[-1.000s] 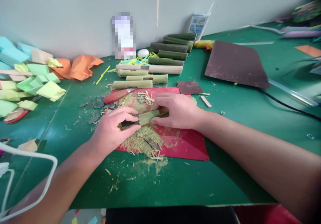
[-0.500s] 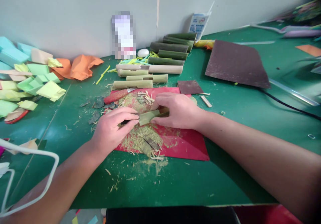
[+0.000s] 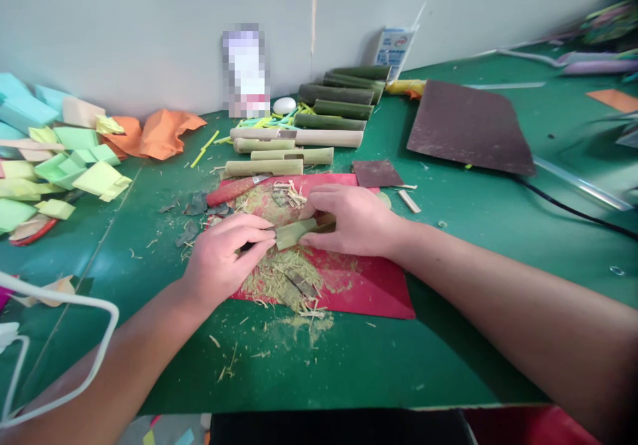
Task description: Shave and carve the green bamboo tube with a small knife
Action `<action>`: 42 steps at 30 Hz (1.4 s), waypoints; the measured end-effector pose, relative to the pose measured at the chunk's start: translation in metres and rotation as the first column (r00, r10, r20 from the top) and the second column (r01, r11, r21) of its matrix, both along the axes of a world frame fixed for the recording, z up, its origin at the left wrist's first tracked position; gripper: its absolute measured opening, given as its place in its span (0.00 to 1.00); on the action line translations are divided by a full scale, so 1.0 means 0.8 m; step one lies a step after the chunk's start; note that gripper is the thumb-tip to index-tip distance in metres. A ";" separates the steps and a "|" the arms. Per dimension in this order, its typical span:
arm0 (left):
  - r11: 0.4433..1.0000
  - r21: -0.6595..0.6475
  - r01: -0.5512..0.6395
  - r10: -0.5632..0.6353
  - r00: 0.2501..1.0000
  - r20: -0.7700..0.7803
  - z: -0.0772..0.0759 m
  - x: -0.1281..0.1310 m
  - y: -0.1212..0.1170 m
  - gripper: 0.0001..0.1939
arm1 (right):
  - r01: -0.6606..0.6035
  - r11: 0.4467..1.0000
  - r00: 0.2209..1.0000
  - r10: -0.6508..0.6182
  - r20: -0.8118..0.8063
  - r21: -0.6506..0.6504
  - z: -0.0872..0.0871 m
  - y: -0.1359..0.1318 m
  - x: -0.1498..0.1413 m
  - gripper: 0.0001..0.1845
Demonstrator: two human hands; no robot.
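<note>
A short piece of green bamboo tube (image 3: 295, 234) with a cut-out opening sits between my two hands, over a red mat (image 3: 371, 289). My right hand (image 3: 351, 219) is closed around its right end, thumb in front and fingers behind. At the left end, the fingertips of my left hand (image 3: 226, 249) are pinched together on a small dark piece, mostly hidden by the fingers; it looks like sandpaper. Bamboo dust and shavings (image 3: 279, 279) lie beneath on the mat. A red-handled knife (image 3: 232, 191) rests just behind my left hand.
Behind the mat several bamboo tubes (image 3: 264, 167) lie in rows beside a white egg-shaped thing (image 3: 284, 105). A small brown sheet (image 3: 376, 173) and a larger one (image 3: 468, 129) lie to the right. Folded paper pieces (image 3: 70, 153) cover the left. A white bent frame (image 3: 107, 312) stands front left.
My left fingertips have shifted very slightly left at the end of the bamboo tube. My right hand and the bamboo stay where they were.
</note>
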State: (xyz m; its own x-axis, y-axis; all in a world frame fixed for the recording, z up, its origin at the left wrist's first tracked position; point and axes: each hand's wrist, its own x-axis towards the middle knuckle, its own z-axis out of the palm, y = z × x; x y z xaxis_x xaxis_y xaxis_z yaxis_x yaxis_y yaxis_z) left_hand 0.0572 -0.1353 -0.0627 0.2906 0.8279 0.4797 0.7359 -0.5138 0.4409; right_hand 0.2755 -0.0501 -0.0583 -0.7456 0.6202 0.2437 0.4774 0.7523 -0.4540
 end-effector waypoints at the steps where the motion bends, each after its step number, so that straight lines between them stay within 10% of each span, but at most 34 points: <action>1: 1.000 0.015 0.003 -0.003 1.000 -0.013 -0.001 0.000 0.000 0.05 | -0.004 1.000 1.000 0.004 0.001 -0.001 0.000 0.000 0.000 0.11; 42: 0.982 0.151 0.114 -0.107 0.993 -0.058 -0.005 0.006 0.009 0.03 | -0.026 1.000 1.000 0.026 -0.011 0.002 0.001 0.003 -0.002 0.11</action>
